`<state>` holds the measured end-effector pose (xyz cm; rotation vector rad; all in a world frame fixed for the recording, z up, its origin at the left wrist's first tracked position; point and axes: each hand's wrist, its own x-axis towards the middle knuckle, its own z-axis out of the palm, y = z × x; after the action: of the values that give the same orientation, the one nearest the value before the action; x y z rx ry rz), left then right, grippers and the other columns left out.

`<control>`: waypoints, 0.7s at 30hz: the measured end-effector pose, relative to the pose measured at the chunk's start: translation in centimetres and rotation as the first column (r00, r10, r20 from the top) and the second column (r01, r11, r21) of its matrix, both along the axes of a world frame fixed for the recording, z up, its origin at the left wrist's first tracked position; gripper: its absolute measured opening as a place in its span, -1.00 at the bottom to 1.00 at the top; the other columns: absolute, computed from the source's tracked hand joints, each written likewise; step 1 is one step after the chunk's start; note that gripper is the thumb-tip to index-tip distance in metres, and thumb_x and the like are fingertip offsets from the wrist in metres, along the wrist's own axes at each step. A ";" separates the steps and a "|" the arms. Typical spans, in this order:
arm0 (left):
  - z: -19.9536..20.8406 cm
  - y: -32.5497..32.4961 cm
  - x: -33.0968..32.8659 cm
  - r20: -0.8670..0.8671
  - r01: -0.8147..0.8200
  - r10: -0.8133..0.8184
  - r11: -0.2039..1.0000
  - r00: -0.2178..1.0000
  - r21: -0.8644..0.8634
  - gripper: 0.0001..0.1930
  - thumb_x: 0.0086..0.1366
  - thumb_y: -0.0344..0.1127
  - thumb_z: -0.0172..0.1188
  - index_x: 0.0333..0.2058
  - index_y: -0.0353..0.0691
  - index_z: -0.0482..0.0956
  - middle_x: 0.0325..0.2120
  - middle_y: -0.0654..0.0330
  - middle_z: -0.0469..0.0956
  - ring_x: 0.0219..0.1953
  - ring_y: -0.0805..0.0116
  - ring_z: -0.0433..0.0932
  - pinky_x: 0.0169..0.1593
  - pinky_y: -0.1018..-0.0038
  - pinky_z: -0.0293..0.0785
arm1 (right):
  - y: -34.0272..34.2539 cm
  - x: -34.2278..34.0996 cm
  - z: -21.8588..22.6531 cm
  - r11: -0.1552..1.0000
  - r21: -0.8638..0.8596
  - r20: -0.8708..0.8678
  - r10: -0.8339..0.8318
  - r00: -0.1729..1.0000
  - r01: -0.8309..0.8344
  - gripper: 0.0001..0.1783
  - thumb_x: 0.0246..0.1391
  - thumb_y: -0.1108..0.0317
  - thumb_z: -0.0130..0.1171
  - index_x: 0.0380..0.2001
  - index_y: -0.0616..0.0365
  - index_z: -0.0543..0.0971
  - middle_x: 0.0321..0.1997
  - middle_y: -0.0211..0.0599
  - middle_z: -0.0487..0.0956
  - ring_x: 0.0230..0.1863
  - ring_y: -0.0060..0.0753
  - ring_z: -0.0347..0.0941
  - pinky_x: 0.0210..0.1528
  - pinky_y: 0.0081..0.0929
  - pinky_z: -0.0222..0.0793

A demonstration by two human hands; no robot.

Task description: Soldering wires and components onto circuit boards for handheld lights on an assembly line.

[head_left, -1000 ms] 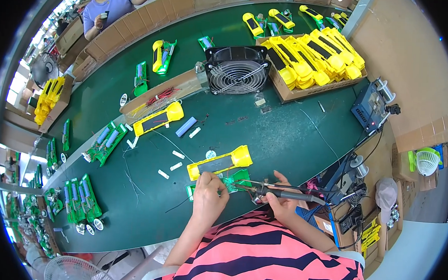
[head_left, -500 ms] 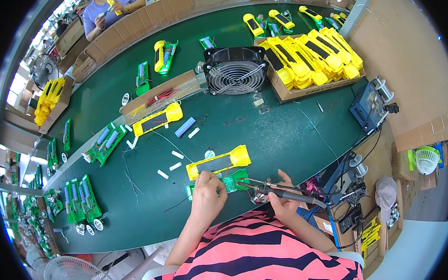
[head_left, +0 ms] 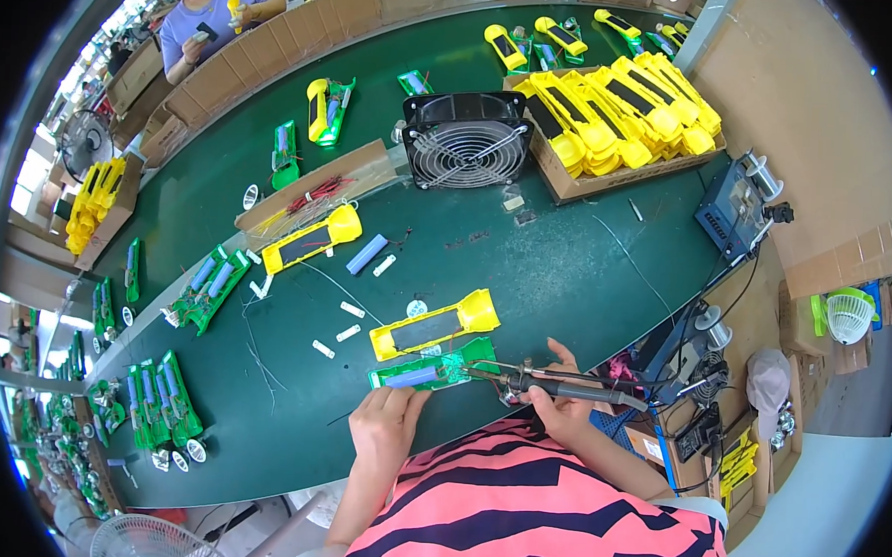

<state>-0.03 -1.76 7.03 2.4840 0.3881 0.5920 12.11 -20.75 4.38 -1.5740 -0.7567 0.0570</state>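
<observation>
A green plastic housing [head_left: 480, 357] with a small circuit board [head_left: 452, 369] lies at the table's near edge, a blue cylindrical battery [head_left: 412, 378] in its left part. My left hand [head_left: 384, 421] has its fingers together on the housing's near left edge, gripping it beside the battery. In my right hand [head_left: 562, 401] is a soldering iron [head_left: 585, 391] with a thin metal guide along it, its tip over the board's right part. Just beyond lies a yellow housing [head_left: 479, 310] with a dark panel [head_left: 426, 329].
A black fan [head_left: 469, 145] stands mid-table, beside a carton of yellow housings [head_left: 609, 181]. The soldering station [head_left: 727, 219] is at the right edge. Small white strips [head_left: 348, 333], a loose battery [head_left: 367, 254] and another yellow housing [head_left: 313, 241] lie left. A person [head_left: 218, 20] sits across.
My left hand has drawn back toward me and left, from over the board to the housing's near edge, uncovering the battery. The iron has stayed almost in place.
</observation>
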 end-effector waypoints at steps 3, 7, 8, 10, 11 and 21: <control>-0.4 0.0 0.4 0.108 -0.006 0.005 1.000 0.994 0.009 -0.84 -0.12 -0.43 0.28 -0.50 -0.20 0.50 -0.60 0.20 0.42 -0.56 0.26 0.44 -0.52 0.43 0.38 | 0.5 -0.3 -0.2 1.000 0.008 0.015 0.000 1.000 0.000 -0.84 -0.19 0.49 0.16 -0.42 0.18 0.48 -0.58 -0.37 0.50 -0.51 -0.51 0.42 0.12 -0.02 0.04; -1.2 -1.0 1.6 0.009 0.060 -0.060 0.998 0.998 -0.005 -0.85 -0.09 -0.45 0.24 -0.46 -0.21 0.52 -0.51 0.19 0.36 -0.47 0.28 0.43 -0.48 0.45 0.38 | 0.7 -0.2 -0.2 0.999 -0.039 0.089 0.035 0.995 -0.032 -0.82 -0.20 0.49 0.16 -0.41 0.19 0.49 -0.56 -0.36 0.50 -0.53 -0.52 0.40 0.11 -0.02 0.06; -1.4 -1.1 1.8 0.000 0.063 -0.063 0.998 0.998 -0.005 -0.86 -0.09 -0.46 0.23 -0.46 -0.22 0.52 -0.51 0.19 0.35 -0.47 0.27 0.43 -0.48 0.44 0.38 | 0.6 -0.3 -0.1 0.998 -0.049 0.075 0.033 0.997 -0.030 -0.81 -0.21 0.48 0.17 -0.40 0.18 0.49 -0.56 -0.36 0.50 -0.54 -0.52 0.40 0.10 -0.01 0.07; -1.4 -1.1 2.0 -0.010 0.068 -0.068 0.998 0.998 -0.007 -0.87 -0.08 -0.47 0.21 -0.47 -0.23 0.52 -0.52 0.18 0.35 -0.48 0.27 0.43 -0.48 0.44 0.38 | 0.5 -0.3 -0.1 0.998 -0.061 0.062 0.029 0.998 -0.025 -0.80 -0.21 0.48 0.17 -0.40 0.17 0.49 -0.56 -0.36 0.50 -0.55 -0.52 0.39 0.10 -0.01 0.08; -1.4 -1.0 2.1 -0.008 0.067 -0.067 0.997 0.998 -0.027 -0.88 -0.08 -0.49 0.21 -0.47 -0.24 0.51 -0.52 0.18 0.35 -0.47 0.26 0.43 -0.48 0.43 0.38 | 0.4 -0.3 -0.2 0.998 -0.059 0.064 0.030 0.998 -0.026 -0.80 -0.21 0.48 0.17 -0.39 0.17 0.49 -0.55 -0.36 0.50 -0.56 -0.52 0.39 0.10 -0.01 0.08; -1.6 -0.7 2.1 -0.003 0.090 -0.090 0.993 0.996 -0.082 -0.88 -0.09 -0.52 0.20 -0.49 -0.26 0.50 -0.51 0.17 0.35 -0.46 0.24 0.43 -0.45 0.42 0.40 | 0.6 -0.2 -0.2 0.997 -0.070 0.084 0.036 0.996 -0.030 -0.81 -0.19 0.48 0.15 -0.38 0.17 0.49 -0.59 -0.39 0.49 -0.59 -0.52 0.39 0.10 -0.01 0.08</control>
<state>2.04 -2.43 5.47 2.4116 0.2951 0.5212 11.93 -20.15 4.17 -1.6378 -0.8553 0.0401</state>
